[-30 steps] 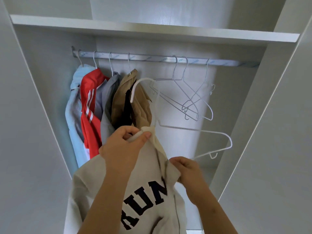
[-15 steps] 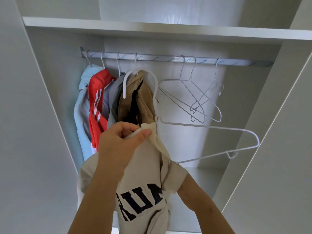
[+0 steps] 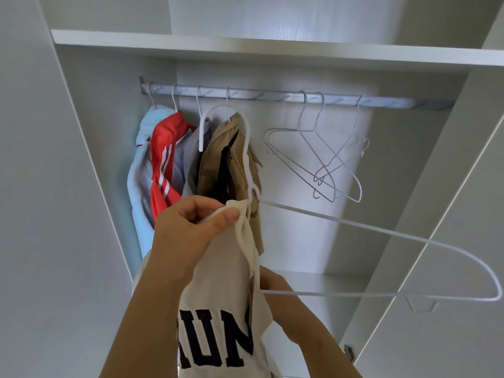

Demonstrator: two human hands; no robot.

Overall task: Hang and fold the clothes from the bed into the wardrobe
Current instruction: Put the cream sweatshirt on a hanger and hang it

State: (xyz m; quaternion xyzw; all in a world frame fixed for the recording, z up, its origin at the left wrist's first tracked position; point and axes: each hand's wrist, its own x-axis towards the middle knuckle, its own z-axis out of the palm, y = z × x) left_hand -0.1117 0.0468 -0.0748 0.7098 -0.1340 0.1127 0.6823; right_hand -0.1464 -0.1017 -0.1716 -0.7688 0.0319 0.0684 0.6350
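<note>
- Your left hand [image 3: 191,230], centre frame, pinches the collar of the cream T-shirt with dark block letters [image 3: 218,309] against the thin white wire hanger [image 3: 381,230]
- Your right hand [image 3: 281,293], lower centre, grips the shirt's edge
- The hanger's hook sits just below the silver metal rail [image 3: 272,95]

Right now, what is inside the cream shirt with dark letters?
One side of the white hanger goes into the cream shirt; its other side sticks out rightward. The part inside is covered by fabric that the left hand pinches.
</note>
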